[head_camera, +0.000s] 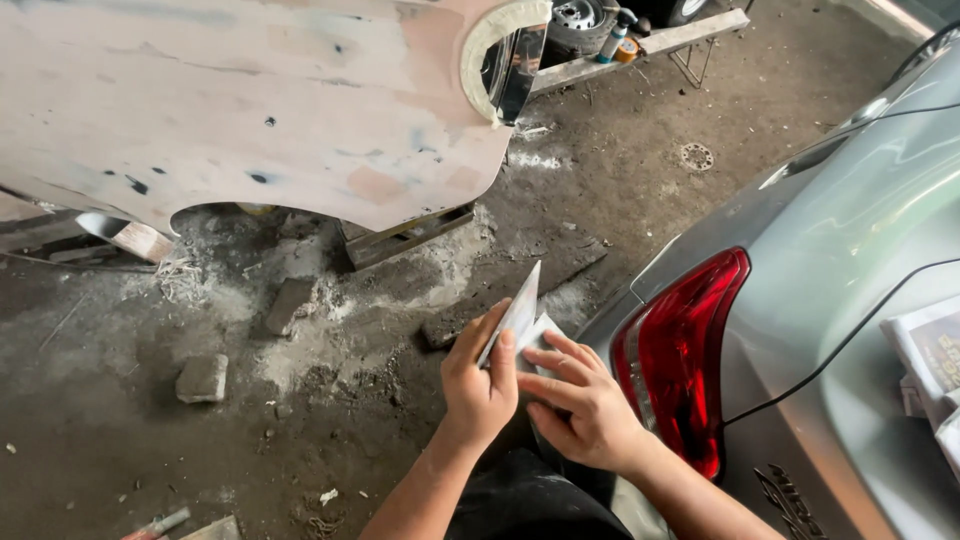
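My left hand (482, 385) grips a thin flat metal spreader blade (516, 312), held on edge and pointing up and away. My right hand (583, 403) lies just to its right, fingers spread over a second pale flat piece (538, 332) that touches the blade. Both hands hover in front of the rear corner of a silver car (820, 260), close to its red tail light (680, 355). A sanded, filler-patched car body panel (250, 100) fills the upper left, beyond the hands.
The dusty concrete floor (120, 420) has stone chunks (202, 378) and filler dust. A wheel (580, 20) and cans rest by a plank (640, 45) at the top. Folded newspaper (935, 360) lies on the car's boot lid at right.
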